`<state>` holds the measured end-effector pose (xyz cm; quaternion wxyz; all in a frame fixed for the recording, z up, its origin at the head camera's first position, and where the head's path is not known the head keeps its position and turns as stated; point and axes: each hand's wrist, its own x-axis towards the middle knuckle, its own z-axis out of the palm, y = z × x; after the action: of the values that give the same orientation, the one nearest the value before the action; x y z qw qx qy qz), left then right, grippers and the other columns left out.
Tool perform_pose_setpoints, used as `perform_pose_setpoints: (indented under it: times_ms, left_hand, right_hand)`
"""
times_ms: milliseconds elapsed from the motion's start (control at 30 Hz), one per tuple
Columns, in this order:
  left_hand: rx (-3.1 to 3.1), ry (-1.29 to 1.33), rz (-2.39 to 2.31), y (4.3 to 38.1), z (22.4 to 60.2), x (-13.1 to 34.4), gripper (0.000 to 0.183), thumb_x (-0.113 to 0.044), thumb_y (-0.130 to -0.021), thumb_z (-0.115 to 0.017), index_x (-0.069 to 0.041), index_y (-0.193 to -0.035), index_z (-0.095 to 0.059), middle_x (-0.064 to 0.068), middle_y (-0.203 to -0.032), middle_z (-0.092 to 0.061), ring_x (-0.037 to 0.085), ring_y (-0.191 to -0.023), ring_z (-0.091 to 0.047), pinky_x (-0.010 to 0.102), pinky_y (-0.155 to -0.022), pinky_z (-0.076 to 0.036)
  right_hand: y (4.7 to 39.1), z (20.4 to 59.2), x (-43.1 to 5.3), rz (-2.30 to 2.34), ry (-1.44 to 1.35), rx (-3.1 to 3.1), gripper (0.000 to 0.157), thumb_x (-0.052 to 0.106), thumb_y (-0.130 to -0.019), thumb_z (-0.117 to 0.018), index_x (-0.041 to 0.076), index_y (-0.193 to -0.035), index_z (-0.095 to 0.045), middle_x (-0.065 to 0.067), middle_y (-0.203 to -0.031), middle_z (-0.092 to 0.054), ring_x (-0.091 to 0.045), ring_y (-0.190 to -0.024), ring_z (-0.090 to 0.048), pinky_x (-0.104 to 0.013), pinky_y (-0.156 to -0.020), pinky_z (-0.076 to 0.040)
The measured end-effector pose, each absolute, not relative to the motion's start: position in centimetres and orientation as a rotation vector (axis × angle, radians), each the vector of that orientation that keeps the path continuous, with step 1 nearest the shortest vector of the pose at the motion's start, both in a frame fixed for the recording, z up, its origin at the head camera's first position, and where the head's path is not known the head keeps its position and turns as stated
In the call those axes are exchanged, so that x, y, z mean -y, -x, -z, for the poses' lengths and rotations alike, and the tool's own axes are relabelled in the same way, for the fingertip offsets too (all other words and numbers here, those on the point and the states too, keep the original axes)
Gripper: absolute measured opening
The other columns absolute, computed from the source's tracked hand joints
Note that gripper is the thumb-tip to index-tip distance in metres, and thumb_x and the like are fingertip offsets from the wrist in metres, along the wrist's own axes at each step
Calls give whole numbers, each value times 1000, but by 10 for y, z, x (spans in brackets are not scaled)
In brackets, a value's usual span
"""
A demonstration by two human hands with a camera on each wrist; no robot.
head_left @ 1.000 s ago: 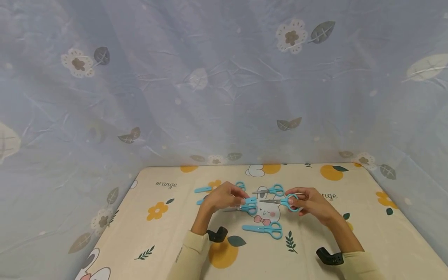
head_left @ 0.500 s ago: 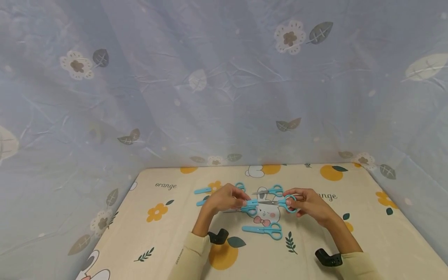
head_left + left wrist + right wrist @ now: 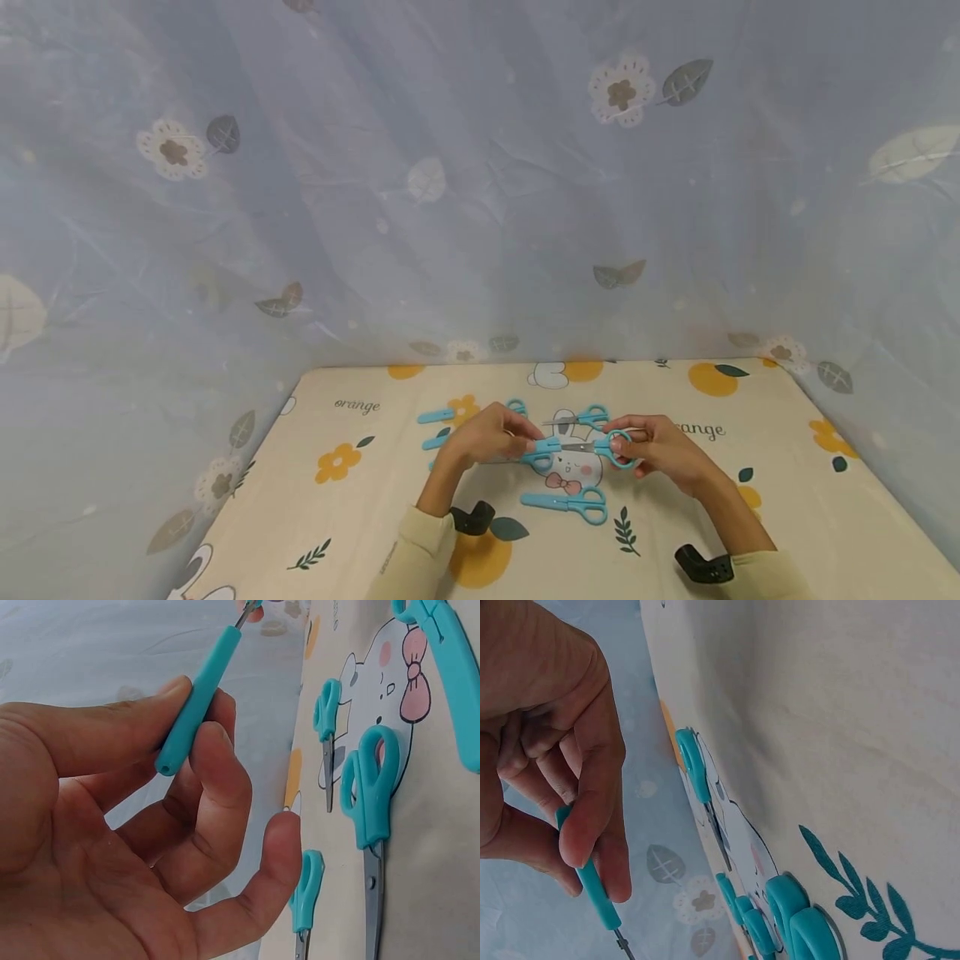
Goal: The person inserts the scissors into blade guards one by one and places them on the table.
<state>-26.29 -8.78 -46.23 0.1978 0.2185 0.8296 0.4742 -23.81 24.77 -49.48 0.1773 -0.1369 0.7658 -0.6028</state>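
Note:
In the head view my left hand (image 3: 487, 437) pinches a light blue scissors cover (image 3: 549, 445) between thumb and fingers. My right hand (image 3: 660, 450) holds a pair of scissors by its blue handles (image 3: 604, 448). The metal blades (image 3: 579, 447) point left, their tips inside the cover's mouth and the rest bare. Seen from the left wrist, the cover (image 3: 199, 705) tilts up toward the blades, raised off the table. From the right wrist, thumb and fingers pinch the scissors handle (image 3: 596, 892) on edge.
Sheathed scissors (image 3: 566, 502) lie in front of the hands. Bare-bladed scissors (image 3: 592, 416) lie behind, and another pair (image 3: 371, 787) lies below the left hand. Further handles (image 3: 516, 407) show behind that hand. Loose covers (image 3: 435, 416) lie at left on the patterned cloth (image 3: 360, 517).
The right hand has brought the scissors left toward the cover, and the blade tips have gone into it. The head view has tilted slightly upward.

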Motion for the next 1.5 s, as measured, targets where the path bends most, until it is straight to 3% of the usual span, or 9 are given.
perform_pose_setpoints:
  times_ms: [233,667,1167,1333,1500]
  left_hand:
    - [-2291,-627,-1386,261,463,83,18,-4,-98,-71,-7,-111,-84,9,-109,-82,11,-81,-68,26,-73,-55]
    - [-2281,-585,-1397,266,457,77,19,-2,-97,-72,-3,-113,-82,11,-111,-82,14,-92,-75,35,-89,-64]
    - [-2273,-558,-1406,266,454,70,14,-1,-97,-74,-2,-108,-83,8,-99,-81,12,-77,-67,27,-76,-61]
    - [-2238,-579,-1427,267,457,69,15,0,-97,-72,0,-108,-82,2,-82,-71,14,-68,-56,25,-66,-50]
    - [-2241,-565,-1444,266,459,69,14,0,-97,-73,0,-107,-82,2,-85,-74,13,-69,-58,24,-66,-50]
  right_hand:
    - [240,492,-242,1686,404,-2179,58,24,-105,-72,-13,-145,-54,-1,-90,-78,-14,-82,-70,-30,-62,-59]
    - [247,486,-235,1701,396,-2158,55,22,-105,-72,-13,-143,-55,3,-89,-79,-13,-83,-74,-28,-61,-59]
    - [246,489,-231,1714,420,-2203,53,22,-104,-73,-12,-142,-57,2,-89,-80,-13,-82,-72,-29,-61,-59]
    - [245,491,-230,1699,450,-2271,54,21,-103,-74,-13,-142,-57,-3,-91,-79,-13,-82,-72,-31,-59,-59]
    - [243,490,-226,1694,466,-2315,53,20,-103,-74,-13,-141,-59,-14,-94,-78,-14,-80,-71,-31,-57,-58]
